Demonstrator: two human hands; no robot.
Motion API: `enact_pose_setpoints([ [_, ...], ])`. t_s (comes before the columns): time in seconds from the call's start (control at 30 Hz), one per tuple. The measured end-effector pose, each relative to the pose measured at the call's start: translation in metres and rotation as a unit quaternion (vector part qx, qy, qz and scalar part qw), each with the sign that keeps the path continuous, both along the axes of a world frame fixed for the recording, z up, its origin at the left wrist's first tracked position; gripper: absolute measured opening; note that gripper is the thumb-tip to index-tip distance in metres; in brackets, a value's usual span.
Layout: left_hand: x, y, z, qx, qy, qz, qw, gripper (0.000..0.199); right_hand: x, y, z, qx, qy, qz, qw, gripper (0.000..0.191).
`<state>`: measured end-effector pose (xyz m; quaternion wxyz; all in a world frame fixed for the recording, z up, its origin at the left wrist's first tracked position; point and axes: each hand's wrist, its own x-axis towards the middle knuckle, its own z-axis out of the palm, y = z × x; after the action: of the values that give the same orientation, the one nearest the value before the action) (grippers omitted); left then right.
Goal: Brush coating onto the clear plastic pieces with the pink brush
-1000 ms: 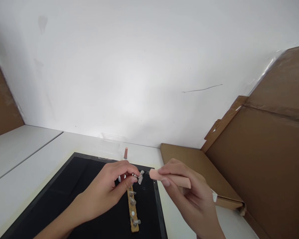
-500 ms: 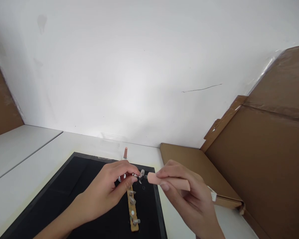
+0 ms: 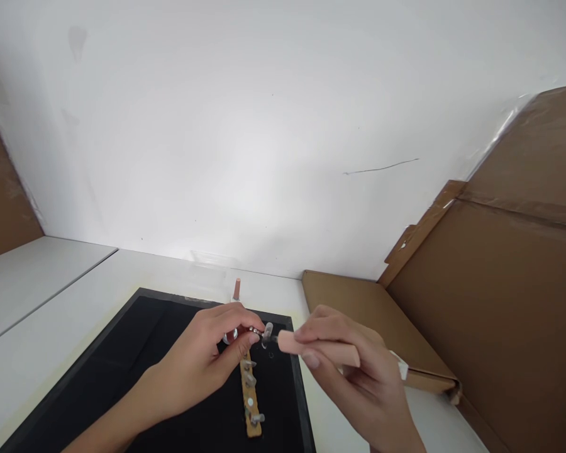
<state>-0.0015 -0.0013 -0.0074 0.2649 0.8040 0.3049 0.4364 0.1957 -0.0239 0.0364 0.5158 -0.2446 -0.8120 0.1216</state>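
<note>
My left hand (image 3: pixel 217 346) is closed in a pinch on a small silvery metal holder (image 3: pixel 255 331). A clear false nail tip (image 3: pixel 268 331) stands at the end of that holder, just past my fingertips. My right hand (image 3: pixel 353 371) grips a nail polish brush by its long pale-pink cap handle (image 3: pixel 318 349). The dark brush end points left and meets the nail tip or lies right beside it; exact contact is too small to tell. Partly behind my left fingers is a small glass bottle (image 3: pixel 230 336) with dark red in it. Below runs a tan strip (image 3: pixel 253 429) bearing several clear nail tips.
A black mat (image 3: pixel 170 352) lies on the white table (image 3: pixel 66 283). Behind it stand a pink-capped bottle (image 3: pixel 236 288) and a clear plastic tray (image 3: pixel 210 259). A flat cardboard box (image 3: pixel 353 296) is at the right, next to cardboard panels (image 3: pixel 509 283). A white wall (image 3: pixel 245 126) rises behind.
Both hands keep their holds almost unmoved. The nail tip seems turned very slightly against the brush, and the whole view has shifted a little.
</note>
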Motion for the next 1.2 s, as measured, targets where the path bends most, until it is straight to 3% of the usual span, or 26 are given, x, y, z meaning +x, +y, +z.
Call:
enact_pose_setpoints([
  [0.13, -0.001, -0.001, -0.001, 0.0, 0.002, 0.004, 1.0, 0.014, 0.002, 0.003, -0.003, 0.017, 0.014, -0.059, 0.998, 0.016],
  [0.4, 0.001, -0.001, -0.002, 0.008, -0.003, 0.005, 1.0, 0.015, 0.003, 0.0, -0.003, 0.002, 0.005, 0.036, 0.999, 0.016],
  [0.6, 0.0, -0.002, -0.001, 0.011, 0.007, 0.003, 1.0, 0.014, 0.003, 0.002, -0.005, 0.012, 0.012, -0.068, 0.998, 0.015],
  [0.8, 0.0, 0.0, -0.001, 0.02, 0.005, 0.003, 1.0, 0.015, 0.001, 0.0, -0.004, 0.007, 0.002, 0.023, 1.0, 0.015],
  [0.87, 0.0, -0.001, 0.0, 0.019, 0.007, 0.002, 1.0, 0.015, 0.0, 0.001, -0.002, 0.006, -0.008, -0.007, 1.0, 0.014],
  [0.97, -0.001, -0.003, -0.001, 0.003, 0.002, 0.008, 1.0, 0.015, 0.002, 0.004, -0.004, 0.028, 0.017, -0.103, 0.994, 0.015],
  [1.1, 0.0, -0.004, 0.001, -0.025, -0.061, -0.001, 0.998, 0.014, 0.007, 0.005, -0.006, 0.04, 0.052, -0.134, 0.989, 0.02],
  [1.2, 0.008, -0.006, 0.002, -0.076, -0.182, -0.025, 0.98, 0.011, 0.012, -0.002, -0.003, 0.008, 0.08, -0.121, 0.989, 0.018],
])
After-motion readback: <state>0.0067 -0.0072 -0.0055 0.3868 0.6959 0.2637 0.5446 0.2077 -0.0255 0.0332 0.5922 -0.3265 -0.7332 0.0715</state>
